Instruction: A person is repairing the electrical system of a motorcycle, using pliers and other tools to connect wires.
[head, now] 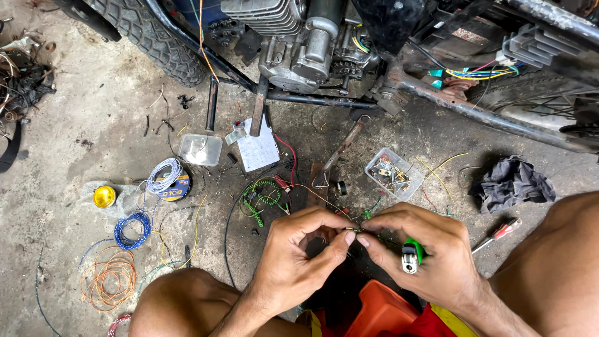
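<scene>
1. Stool [380,309], orange-red, sits between my knees at the bottom edge.
2. My left hand [298,259]: thumb and forefinger pinched narrow on one end of a thin wire [353,230]; other fingers curled in.
3. My right hand [424,253]: thumb and forefinger pinched on the other end of the wire; a green lighter [410,256] with a silver top is tucked under the remaining fingers against the palm.
4. Wire: short, thin, held level between the two pinches just above the floor [93,125], in front of my knees. The exposed part looks dark with a pale, metallic bit at the middle; too small to tell whether it is bare strand or a joint.
5. Just right of the hand, on the floor: screwdriver [499,234] with a red handle.
6. Just beyond the hands: a curly green cord [262,196], loose red and yellow leads, a flat metal lever [340,153].
7. Left of me: orange coil [109,278], blue coil [132,229], white coil [163,175] lying on a tape roll, a yellow cap [104,196].
8. Mid floor: clear tray [393,175] of small connectors, clear box [199,150], paper sheet [259,150], dark rag [511,181] to the right.
9. Farthest: motorcycle [299,43] with engine exposed, knobby tyre [153,37] at left, coloured wiring hanging at right.
</scene>
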